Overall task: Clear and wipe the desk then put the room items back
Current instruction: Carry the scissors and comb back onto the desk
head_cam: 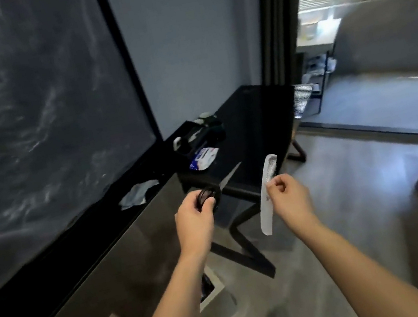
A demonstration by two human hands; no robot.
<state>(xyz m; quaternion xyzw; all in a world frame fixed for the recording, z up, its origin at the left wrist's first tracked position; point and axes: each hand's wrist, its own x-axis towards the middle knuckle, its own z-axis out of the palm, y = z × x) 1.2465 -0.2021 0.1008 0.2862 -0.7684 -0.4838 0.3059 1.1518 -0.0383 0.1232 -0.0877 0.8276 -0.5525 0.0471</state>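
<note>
The left hand (197, 210) grips a small round black object (207, 197), fingers curled round it, just in front of the near corner of the black table (253, 133). What the object is I cannot tell. The right hand (287, 195) pinches a white comb (267, 195) near its middle, between thumb and forefinger; the comb hangs tilted over the floor, beside the table's near edge.

On the table, toward its wall side, lie a blue-and-white packet (203, 158) and, behind it, a dark tray (192, 136) with small items too blurred to name. A crumpled grey cloth (138, 194) rests on the dark ledge left of the table.

The likeliest slip is the comb: a thin pinch at mid-length lets it pivot and drop to the floor short of the table. With both hands full, setting one item down near the packet could nudge it or the tray's contents. The glossy black top also hides the dark object once placed, so it may be missed or knocked later.
</note>
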